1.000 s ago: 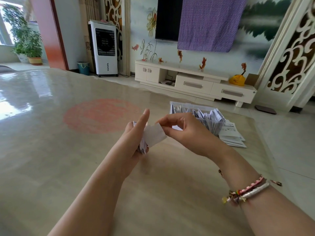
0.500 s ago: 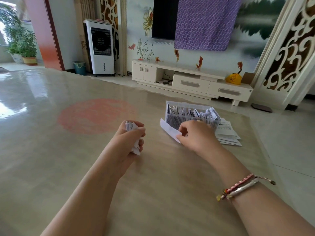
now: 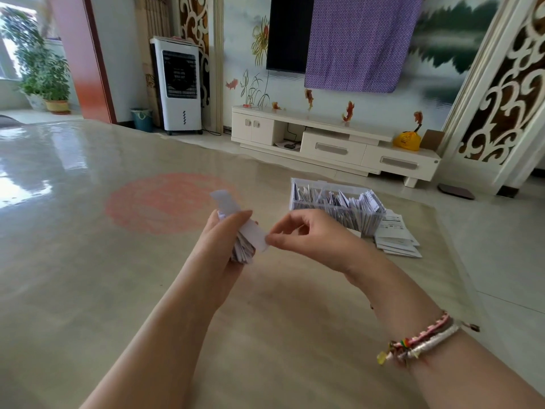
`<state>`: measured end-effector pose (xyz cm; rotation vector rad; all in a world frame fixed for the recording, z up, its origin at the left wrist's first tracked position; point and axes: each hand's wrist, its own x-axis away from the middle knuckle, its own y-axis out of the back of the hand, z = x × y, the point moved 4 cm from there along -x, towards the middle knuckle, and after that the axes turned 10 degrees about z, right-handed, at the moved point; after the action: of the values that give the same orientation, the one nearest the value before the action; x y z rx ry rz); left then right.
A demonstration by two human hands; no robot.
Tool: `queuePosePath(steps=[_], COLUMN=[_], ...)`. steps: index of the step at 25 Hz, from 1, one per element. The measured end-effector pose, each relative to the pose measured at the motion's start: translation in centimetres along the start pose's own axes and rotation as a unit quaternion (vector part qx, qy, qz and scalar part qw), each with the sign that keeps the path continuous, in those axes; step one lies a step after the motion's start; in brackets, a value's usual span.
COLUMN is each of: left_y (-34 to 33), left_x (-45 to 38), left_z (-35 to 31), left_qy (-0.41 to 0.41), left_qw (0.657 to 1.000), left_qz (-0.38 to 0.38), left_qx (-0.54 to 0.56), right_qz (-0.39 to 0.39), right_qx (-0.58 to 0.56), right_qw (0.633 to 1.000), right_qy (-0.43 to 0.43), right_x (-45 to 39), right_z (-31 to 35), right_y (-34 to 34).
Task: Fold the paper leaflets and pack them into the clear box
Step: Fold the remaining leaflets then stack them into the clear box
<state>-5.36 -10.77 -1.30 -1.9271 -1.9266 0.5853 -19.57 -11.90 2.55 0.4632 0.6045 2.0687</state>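
My left hand point(image 3: 224, 240) grips a thick bundle of folded paper leaflets point(image 3: 243, 250) above the table. One white leaflet point(image 3: 236, 215) sticks out of the bundle, slanting up to the left. My right hand point(image 3: 306, 237) pinches that leaflet's lower right end between thumb and forefinger. The clear box point(image 3: 333, 206) stands to the right of my hands, packed with several folded leaflets on edge. A low stack of flat unfolded leaflets point(image 3: 396, 239) lies on the table right of the box.
The glossy beige table point(image 3: 118, 290) has a round red mark point(image 3: 165, 202) left of my hands. Its right edge runs close past the flat leaflets. A white TV cabinet point(image 3: 333, 146) and a fan unit point(image 3: 180, 87) stand on the floor beyond.
My right hand came back from the clear box, where it had carried a leaflet, to the bundle in my left hand. It now pinches a leaflet sticking out of that bundle.
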Motion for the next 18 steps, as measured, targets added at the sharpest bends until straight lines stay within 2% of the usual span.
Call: queuePosePath(steps=[2,5,7,11,13,16,18], left_y=[0.6,0.4,0.4,0.9,0.9,0.8,0.8], left_x=[0.1,0.4,0.5,0.2,0.3,0.1,-0.2], left_z=[-0.1,-0.1,0.0,0.1,0.4,0.6,0.5], left_qy=[0.012,0.036,0.052,0.064,0.077,0.080,0.075], left_qw=[0.999,0.996,0.995,0.995,0.993,0.993,0.994], left_qz=[-0.035,-0.002,0.019,0.029,0.036,0.051,0.070], left_qx=[0.037,0.078,0.079,0.067,0.081,0.076,0.034], right_qz=[-0.032,-0.007,-0.032,-0.064,-0.063,-0.025,0.018], right_qx=[0.099,0.212,0.271,0.251,0.223,0.130,0.079], right_qw=[0.994,0.966,0.942,0.937,0.947,0.975,0.984], right_qy=[0.044,0.146,0.197,0.235,0.224,0.179,0.157], right_x=[0.1,0.4,0.3,0.1,0.1,0.0,-0.1], right_z=[0.2,0.9,1.2,1.3,1.2,1.1,0.8], right_y=[0.0,-1.3,-1.9,-1.5,-1.2,-0.9,-0.5])
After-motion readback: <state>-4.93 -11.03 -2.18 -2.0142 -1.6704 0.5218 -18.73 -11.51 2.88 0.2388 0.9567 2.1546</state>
